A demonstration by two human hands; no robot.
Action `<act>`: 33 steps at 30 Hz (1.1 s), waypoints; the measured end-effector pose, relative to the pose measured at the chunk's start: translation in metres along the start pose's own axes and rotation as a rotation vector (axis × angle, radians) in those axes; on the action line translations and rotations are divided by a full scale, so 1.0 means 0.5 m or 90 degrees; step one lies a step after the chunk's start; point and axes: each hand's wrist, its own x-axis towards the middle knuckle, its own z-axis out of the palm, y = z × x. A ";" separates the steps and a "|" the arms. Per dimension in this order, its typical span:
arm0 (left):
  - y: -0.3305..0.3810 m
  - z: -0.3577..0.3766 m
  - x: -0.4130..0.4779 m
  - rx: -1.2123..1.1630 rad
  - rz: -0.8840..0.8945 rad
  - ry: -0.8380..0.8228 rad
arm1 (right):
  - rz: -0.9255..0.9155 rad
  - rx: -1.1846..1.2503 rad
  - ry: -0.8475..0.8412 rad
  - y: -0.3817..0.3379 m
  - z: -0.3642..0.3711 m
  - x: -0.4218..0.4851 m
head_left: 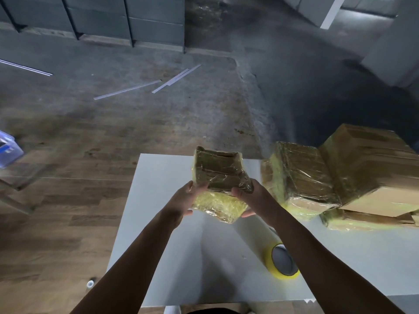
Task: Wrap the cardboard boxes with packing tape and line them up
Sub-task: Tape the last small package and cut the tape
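A white table [158,223] carries a roll of yellowish packing tape [284,262], lying on its side near the front edge, right of the middle. At the far edge, toward the right, a wrapped cardboard box [299,175] touches a larger box [371,168], which sits on a flatter wrapped box [349,222].

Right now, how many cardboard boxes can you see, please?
3: held box between left hand and right hand; wrapped box right of it on the table; larger box at far right. Cardboard beneath may be another.

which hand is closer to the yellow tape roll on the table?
Right. The right hand grips the wrapped box just beyond the tape roll; the left hand holds the box's opposite side.
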 end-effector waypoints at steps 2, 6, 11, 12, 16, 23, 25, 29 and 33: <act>0.003 0.002 0.009 0.077 0.045 0.023 | -0.002 -0.016 0.027 0.005 0.007 0.001; 0.011 0.008 0.022 0.126 0.080 0.072 | -0.003 -0.034 0.028 0.012 0.007 -0.002; 0.019 0.012 0.031 0.095 0.104 0.039 | -0.020 -0.095 0.058 0.025 -0.009 -0.010; 0.016 0.014 0.032 0.087 0.109 0.025 | -0.024 -0.104 0.073 0.029 -0.015 -0.009; 0.004 0.032 0.043 0.105 0.092 0.004 | -0.045 -0.176 0.114 0.040 -0.034 0.000; 0.009 0.086 0.068 0.158 0.076 0.040 | 0.022 -0.071 -0.014 0.029 -0.096 0.029; 0.008 0.105 0.072 0.131 0.073 0.037 | 0.043 -0.043 0.013 0.036 -0.107 0.043; -0.007 0.145 0.080 0.047 0.023 0.040 | 0.060 -0.013 0.083 0.062 -0.118 0.065; -0.032 0.168 0.081 -0.004 -0.006 0.062 | 0.090 0.006 0.100 0.096 -0.118 0.077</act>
